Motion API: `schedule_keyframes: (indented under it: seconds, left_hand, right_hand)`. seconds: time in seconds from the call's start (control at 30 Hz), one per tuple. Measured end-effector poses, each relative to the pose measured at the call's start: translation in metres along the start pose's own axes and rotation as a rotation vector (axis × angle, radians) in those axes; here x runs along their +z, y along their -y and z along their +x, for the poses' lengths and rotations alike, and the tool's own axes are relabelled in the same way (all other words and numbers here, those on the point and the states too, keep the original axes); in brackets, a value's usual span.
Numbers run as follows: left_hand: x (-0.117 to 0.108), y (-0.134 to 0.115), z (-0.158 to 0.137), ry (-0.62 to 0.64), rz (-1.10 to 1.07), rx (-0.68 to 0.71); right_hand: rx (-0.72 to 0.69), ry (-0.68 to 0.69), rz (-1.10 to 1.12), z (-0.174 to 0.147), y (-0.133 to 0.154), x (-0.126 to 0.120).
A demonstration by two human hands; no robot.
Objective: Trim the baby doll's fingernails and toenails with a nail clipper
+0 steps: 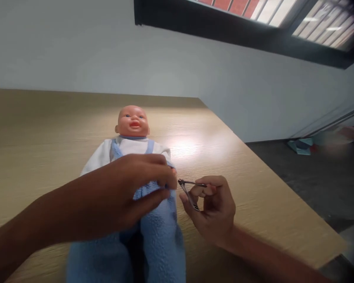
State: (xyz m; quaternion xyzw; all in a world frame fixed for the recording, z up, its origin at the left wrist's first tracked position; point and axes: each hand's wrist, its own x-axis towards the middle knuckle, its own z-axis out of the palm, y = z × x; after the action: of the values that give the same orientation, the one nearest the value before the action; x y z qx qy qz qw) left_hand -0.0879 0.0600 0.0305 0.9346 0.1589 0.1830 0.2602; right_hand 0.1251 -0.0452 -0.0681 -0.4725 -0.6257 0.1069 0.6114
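Observation:
A baby doll (132, 122) lies on its back on the wooden table, dressed in a white shirt and fluffy blue overalls (162, 232). My left hand (138, 184) reaches across its middle, fingers curled around the doll's hand (174, 171), of which only a small part shows. Just to the right, my right hand (215, 208) grips a metal nail clipper (186, 188) between thumb and fingers. The clipper's lever is raised, and its jaws point at the doll's hand, a small distance from my left fingertips.
The wooden table (212, 149) ends at a slanting right edge, with dark floor beyond. A pale wall (76, 51) stands behind it, below a dark-framed barred window (238, 31). Some light blue thing (301, 146) lies on the floor at the right.

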Motion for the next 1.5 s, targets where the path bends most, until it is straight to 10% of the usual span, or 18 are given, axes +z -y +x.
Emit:
schedule_keyframes:
  seconds: [0.47,1.5]
  left_hand:
    - [0.026,0.032,0.044,0.122,-0.014,0.043]
    - [0.028,0.036,0.041,0.115,0.000,0.033]
  right_hand:
    - [0.026,0.056,-0.003,-0.005,0.004,-0.003]
    - [-0.066,0.034,-0.408,0.002,0.012,-0.011]
